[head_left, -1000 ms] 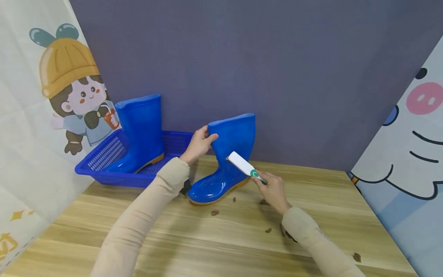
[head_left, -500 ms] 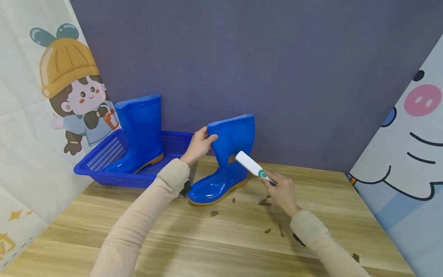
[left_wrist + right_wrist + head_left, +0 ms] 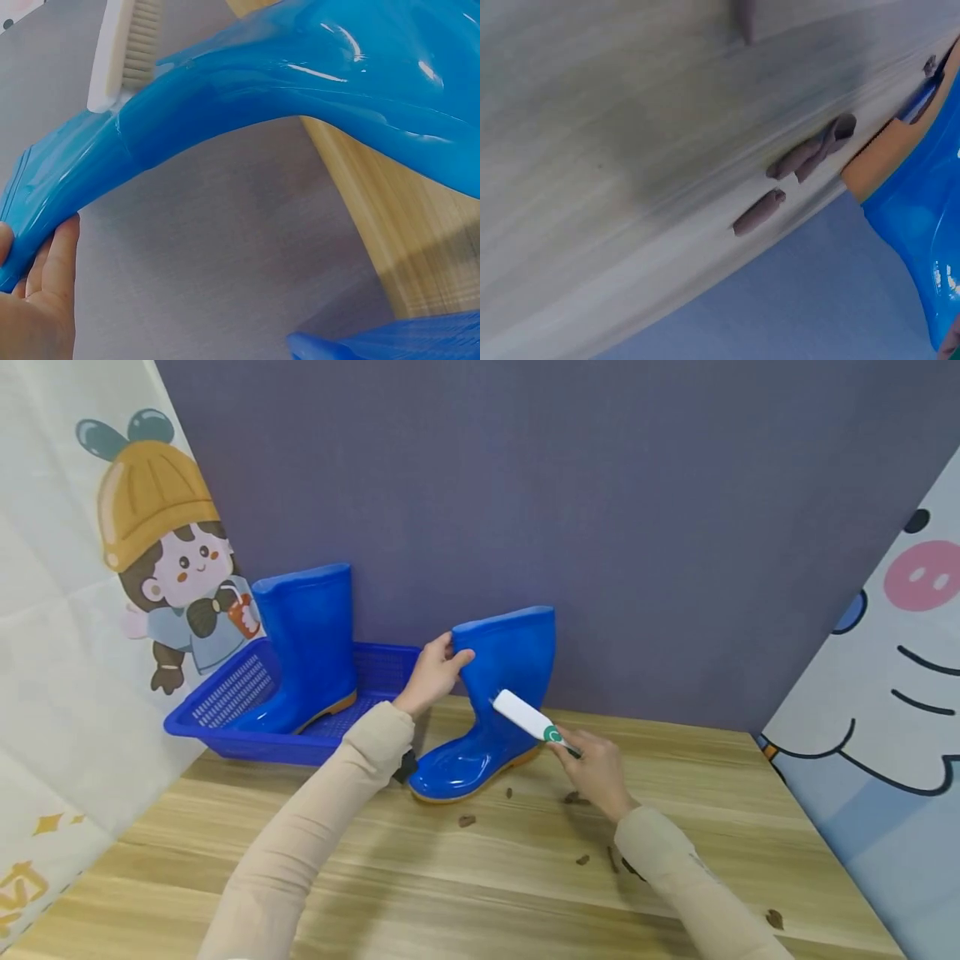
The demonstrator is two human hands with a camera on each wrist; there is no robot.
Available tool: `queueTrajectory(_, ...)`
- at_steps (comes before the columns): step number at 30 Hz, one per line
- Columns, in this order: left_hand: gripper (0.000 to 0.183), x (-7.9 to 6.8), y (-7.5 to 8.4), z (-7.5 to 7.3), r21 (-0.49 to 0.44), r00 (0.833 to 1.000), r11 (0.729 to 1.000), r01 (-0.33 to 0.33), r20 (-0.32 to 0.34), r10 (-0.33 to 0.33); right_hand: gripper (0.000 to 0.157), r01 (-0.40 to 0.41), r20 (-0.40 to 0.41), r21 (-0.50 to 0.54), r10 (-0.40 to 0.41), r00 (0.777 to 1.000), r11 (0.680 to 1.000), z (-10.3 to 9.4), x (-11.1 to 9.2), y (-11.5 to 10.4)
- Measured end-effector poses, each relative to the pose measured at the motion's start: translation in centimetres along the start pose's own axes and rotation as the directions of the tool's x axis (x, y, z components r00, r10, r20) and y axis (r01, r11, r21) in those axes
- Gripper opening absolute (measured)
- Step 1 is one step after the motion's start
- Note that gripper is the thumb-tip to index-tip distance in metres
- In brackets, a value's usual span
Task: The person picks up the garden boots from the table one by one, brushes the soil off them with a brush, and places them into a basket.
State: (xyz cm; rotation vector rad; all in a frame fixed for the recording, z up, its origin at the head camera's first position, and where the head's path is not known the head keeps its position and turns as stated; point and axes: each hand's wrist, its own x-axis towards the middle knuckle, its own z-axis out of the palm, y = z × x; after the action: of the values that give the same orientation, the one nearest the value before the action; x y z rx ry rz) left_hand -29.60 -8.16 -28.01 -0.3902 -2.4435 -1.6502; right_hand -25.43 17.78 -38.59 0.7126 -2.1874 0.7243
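A blue rain boot [image 3: 513, 647] with a tan sole stands on the wooden table, its toe toward the front left. My left hand [image 3: 432, 675] grips the top edge of its shaft, thumb on the outer side. In my right hand [image 3: 597, 771] is the handle of a white brush [image 3: 523, 713] with a green mark. The brush head lies against the boot's lower shaft in the head view, bristles mostly hidden there. Pale bristles of the brush [image 3: 141, 45] show in the left wrist view, close to the boot [image 3: 225, 94]. Only a sliver of the right hand appears in its wrist view.
A matching blue boot [image 3: 309, 635] stands inside a blue plastic basket [image 3: 262, 745] at the left. Several brown flakes [image 3: 467, 820] are scattered over the table [image 3: 420, 893], some near the boot's heel. A grey panel [image 3: 637, 527] rises behind.
The brush moved right, off the boot's shaft, uncovering a brown patch there, then came back left over that spot. My left hand keeps its grip and the boot stays in place.
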Motion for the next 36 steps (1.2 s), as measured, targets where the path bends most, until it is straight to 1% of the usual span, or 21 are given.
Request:
queueTrajectory(4, 0.038, -0.1, 0.1, -0.1, 0.002, 1.000, 1.000, -0.002, -0.004, 0.002, 0.031, 0.007, 0.011, -0.036, -0.007, 1.000, 0.999, -0.1, 0.0, 0.1)
queueTrajectory(10, 0.040, -0.2, 0.2, -0.2, -0.006, 1.000, 1.000, 0.012, 0.003, -0.012, 0.030, 0.010, -0.013, -0.055, -0.011, 1.000, 0.998, -0.5, -0.1, 0.4)
queueTrajectory(14, 0.040, -0.3, 0.4, -0.3, -0.008, 1.000, 1.000, 0.003, 0.010, -0.003, 0.030, 0.010, -0.018, -0.083, -0.011, 1.000, 0.997, -0.9, -0.3, 0.6)
queueTrajectory(17, 0.040, -0.3, 0.4, -0.4, -0.014, 1.000, 1.000, 0.000, 0.016, 0.000, 0.030, -0.012, -0.019, -0.093, 0.011, 1.000, 0.996, -1.3, -0.5, 0.8)
queueTrajectory(20, 0.040, -0.4, 0.4, -0.4, -0.024, 1.000, 1.000, -0.001, 0.018, 0.002, 0.030, -0.069, -0.022, -0.094, 0.067, 0.998, 0.993, -1.7, -0.8, 1.2)
queueTrajectory(23, 0.040, -0.4, 0.3, -0.4, -0.025, 1.000, 1.000, -0.003, 0.022, 0.003, 0.030, -0.136, -0.048, -0.070, 0.133, 0.990, 0.988, -1.9, -1.0, 1.5)
queueTrajectory(26, 0.040, -0.3, 0.2, -0.3, -0.020, 1.000, 1.000, -0.004, 0.016, 0.004, 0.029, -0.147, -0.058, -0.022, 0.145, 0.988, 0.989, -1.9, -0.9, 1.3)
queueTrajectory(28, 0.038, -0.3, 0.1, -0.3, -0.015, 1.000, 1.000, -0.007, 0.010, 0.007, 0.030, -0.133, -0.042, 0.019, 0.133, 0.990, 0.991, -1.7, -0.6, 0.8)
queueTrajectory(31, 0.036, -0.1, 0.1, -0.1, -0.007, 1.000, 1.000, -0.015, 0.004, 0.015, 0.030, -0.122, 0.004, 0.074, 0.122, 0.993, 0.990, -1.2, -0.1, 0.1)
queueTrajectory(36, 0.034, 0.0, 0.0, 0.1, -0.008, 1.000, 1.000, -0.017, 0.009, 0.017, 0.031, -0.147, 0.042, 0.074, 0.144, 0.989, 0.986, -0.4, 0.3, -0.3)
